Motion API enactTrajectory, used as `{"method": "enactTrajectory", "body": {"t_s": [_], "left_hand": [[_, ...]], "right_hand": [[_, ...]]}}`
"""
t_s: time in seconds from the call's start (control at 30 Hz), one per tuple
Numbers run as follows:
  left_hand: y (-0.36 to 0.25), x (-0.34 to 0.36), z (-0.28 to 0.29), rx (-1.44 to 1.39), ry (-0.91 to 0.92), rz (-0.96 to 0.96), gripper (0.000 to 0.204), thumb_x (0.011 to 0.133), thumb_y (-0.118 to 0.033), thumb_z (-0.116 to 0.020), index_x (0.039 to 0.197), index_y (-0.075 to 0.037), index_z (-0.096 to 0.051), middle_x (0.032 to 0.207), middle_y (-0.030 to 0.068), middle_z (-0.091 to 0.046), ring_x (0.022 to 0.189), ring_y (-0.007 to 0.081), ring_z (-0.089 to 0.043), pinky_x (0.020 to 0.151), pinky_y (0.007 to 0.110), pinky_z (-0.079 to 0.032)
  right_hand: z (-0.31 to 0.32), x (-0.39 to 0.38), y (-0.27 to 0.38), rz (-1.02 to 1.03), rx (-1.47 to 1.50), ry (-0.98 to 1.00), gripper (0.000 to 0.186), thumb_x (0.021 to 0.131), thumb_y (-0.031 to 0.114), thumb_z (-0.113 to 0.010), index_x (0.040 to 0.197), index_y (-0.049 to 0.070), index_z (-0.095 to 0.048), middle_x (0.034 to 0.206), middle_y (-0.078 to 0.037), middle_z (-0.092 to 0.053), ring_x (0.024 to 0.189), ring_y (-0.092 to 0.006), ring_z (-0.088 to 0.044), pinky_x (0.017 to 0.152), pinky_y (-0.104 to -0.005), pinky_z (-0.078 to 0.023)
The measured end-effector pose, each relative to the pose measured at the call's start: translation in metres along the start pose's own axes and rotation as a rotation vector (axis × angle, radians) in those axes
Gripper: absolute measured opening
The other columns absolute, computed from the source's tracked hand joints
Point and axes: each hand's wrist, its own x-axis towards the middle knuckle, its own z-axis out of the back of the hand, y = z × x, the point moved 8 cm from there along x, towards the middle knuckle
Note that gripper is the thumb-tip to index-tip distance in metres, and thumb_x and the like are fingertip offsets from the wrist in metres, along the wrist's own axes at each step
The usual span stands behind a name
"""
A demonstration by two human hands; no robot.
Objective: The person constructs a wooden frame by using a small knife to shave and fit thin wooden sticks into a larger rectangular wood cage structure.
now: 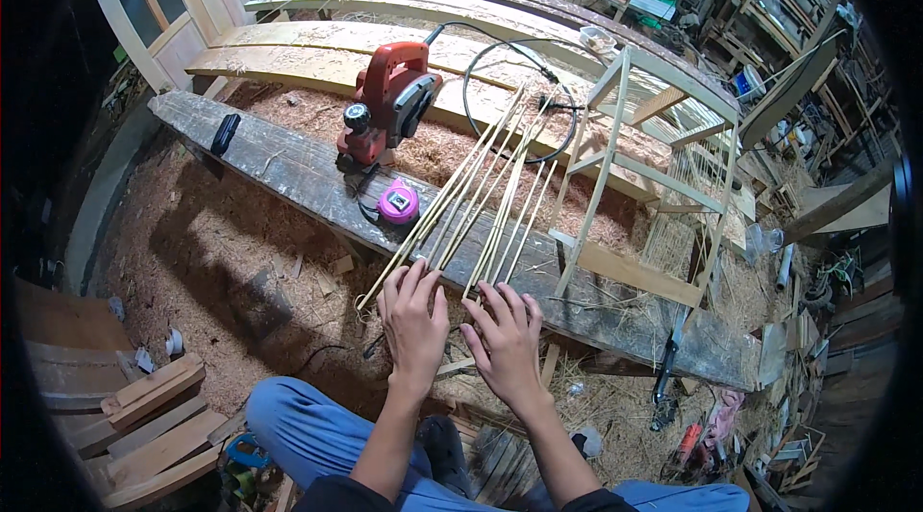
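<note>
Several thin bamboo sticks (500, 182) lie in loose bunches across a worn grey plank (288, 171), their far ends over the boards behind. My left hand (413, 324) rests at the near ends of the left bunch, fingers stretched out and thumb apart. Beside it, my right hand (504, 344) touches the near ends of the right bunch with its fingers spread. Neither hand is closed round a stick. A pink tape measure (398, 202) sits on the plank left of the sticks, and a red electric planer (389, 103) stands behind it.
A wooden frame (615, 166) stands right of the sticks. The planer's black cable (468, 70) loops over long boards (288, 60). A black handheld object (225, 134) lies at the plank's left. Wood offcuts (159, 416) are stacked lower left; shavings (192, 272) cover the floor.
</note>
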Motion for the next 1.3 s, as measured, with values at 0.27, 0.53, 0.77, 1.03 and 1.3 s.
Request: {"method": "enactTrajectory", "body": {"t_s": [0.27,0.53,0.77,1.03,1.3], "left_hand": [[0.006,0.001,-0.009,-0.013,0.028,0.006,0.031,0.089,-0.01,-0.074,0.12,-0.005,-0.074,0.135,0.0097,-0.067,0.128,0.0306,-0.056,0.109,0.045,-0.042],[0.001,0.006,-0.012,-0.021,-0.012,0.005,0.032,0.088,-0.008,-0.074,0.121,-0.005,-0.074,0.139,0.0121,-0.065,0.128,0.0314,-0.055,0.11,0.046,-0.041],[-0.001,0.007,-0.015,-0.009,0.022,-0.006,0.035,0.086,-0.006,-0.074,0.12,-0.005,-0.074,0.142,0.0144,-0.062,0.131,0.0349,-0.052,0.112,0.048,-0.04],[0.0,0.01,-0.02,-0.024,-0.022,0.024,0.031,0.09,-0.009,-0.071,0.12,-0.005,-0.075,0.143,0.0177,-0.061,0.134,0.0349,-0.051,0.113,0.048,-0.039],[-0.001,0.012,-0.018,-0.014,-0.012,0.025,0.024,0.09,-0.014,-0.074,0.112,-0.006,-0.078,0.142,0.0179,-0.063,0.135,0.0348,-0.052,0.112,0.047,-0.039]], "right_hand": [[0.006,-0.003,0.001,-0.007,0.042,-0.021,0.04,0.095,0.026,-0.072,0.134,0.015,-0.068,0.148,-0.011,-0.055,0.141,-0.0314,-0.046,0.12,-0.0553,-0.027],[0.007,-0.009,0.0,0.0,0.052,-0.021,0.042,0.094,0.026,-0.073,0.134,0.016,-0.068,0.148,-0.012,-0.054,0.141,-0.0314,-0.046,0.12,-0.0557,-0.026],[0.007,-0.009,0.0,-0.01,0.074,-0.012,0.042,0.094,0.025,-0.073,0.135,0.016,-0.067,0.15,-0.011,-0.053,0.142,-0.0314,-0.045,0.12,-0.0563,-0.026],[0.009,-0.007,-0.001,-0.038,0.094,-0.021,0.039,0.094,0.023,-0.074,0.132,0.015,-0.07,0.149,-0.011,-0.055,0.142,-0.0319,-0.046,0.12,-0.0541,-0.026],[0.005,-0.007,-0.004,-0.03,0.096,-0.029,0.042,0.092,0.021,-0.074,0.134,0.016,-0.068,0.149,-0.011,-0.054,0.141,-0.0313,-0.046,0.119,-0.0558,-0.026]]}}
